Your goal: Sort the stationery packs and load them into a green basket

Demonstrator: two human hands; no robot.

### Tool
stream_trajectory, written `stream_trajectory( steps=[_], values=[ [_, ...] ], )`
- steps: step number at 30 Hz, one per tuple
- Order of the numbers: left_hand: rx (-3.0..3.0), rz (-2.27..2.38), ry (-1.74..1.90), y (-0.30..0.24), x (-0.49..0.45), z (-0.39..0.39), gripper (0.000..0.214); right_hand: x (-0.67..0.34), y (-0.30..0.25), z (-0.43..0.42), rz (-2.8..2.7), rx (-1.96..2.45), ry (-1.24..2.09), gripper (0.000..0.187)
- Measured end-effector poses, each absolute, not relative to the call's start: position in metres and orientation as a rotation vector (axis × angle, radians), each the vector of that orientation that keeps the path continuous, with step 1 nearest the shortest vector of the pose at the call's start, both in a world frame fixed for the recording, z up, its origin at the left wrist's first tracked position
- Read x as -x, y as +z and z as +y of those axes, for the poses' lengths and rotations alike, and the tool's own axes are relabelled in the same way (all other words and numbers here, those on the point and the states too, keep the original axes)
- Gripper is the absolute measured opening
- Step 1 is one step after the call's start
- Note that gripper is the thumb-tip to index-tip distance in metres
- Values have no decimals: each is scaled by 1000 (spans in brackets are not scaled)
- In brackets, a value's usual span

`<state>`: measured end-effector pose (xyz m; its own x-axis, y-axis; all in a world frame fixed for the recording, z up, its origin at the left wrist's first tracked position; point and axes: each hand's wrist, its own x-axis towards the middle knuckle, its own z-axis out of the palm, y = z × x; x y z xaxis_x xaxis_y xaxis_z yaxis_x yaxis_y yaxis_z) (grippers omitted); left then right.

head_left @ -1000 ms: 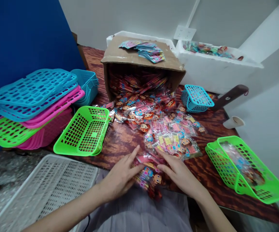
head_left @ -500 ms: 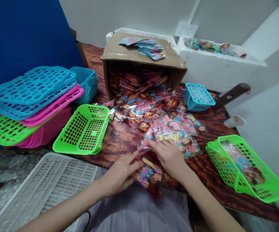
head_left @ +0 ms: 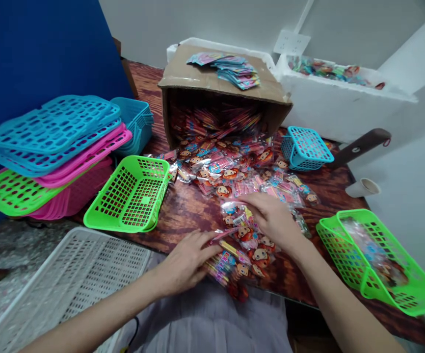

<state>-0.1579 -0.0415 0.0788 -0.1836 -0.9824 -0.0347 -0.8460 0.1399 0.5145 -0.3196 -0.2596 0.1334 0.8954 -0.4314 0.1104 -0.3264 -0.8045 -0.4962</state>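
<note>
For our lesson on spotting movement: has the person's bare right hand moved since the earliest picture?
Yes. Judged against the open brown cardboard box, the bare right hand has moved forward, closer to the box's opening.

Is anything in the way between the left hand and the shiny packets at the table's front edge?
Nothing that I can see. The left hand has its fingers right at the packets. The right hand is off to the side, not between them.

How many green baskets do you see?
2. One green basket sits left of the loose packets; the other green basket, with clear bags inside, sits to their right. More might be nested underneath; I can't tell.
</note>
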Motion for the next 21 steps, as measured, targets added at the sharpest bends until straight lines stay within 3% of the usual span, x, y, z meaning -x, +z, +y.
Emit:
stream_trajectory(
  steps=[4, 8, 10, 14, 21],
  values=[
    [-1778, -2105, -619, 74, 158, -41, 68, 314, 114, -255, 238, 2408, 156, 42],
    [-1774, -2076, -626, 72, 159, -41, 71, 321, 99, -243, 204, 2314, 276, 73],
    [-1769, -2071, -641, 73, 159, -40, 70, 322, 96, -235, 284, 2383, 183, 68],
    [-1777, -2037, -632, 75, 159, -39, 65, 326, 100, -223, 459, 2443, -12, 39],
    [-1773, -2001, -607, 73, 161, -37, 64, 379, 103, -206, 796, 2491, 73, 36]
  ],
)
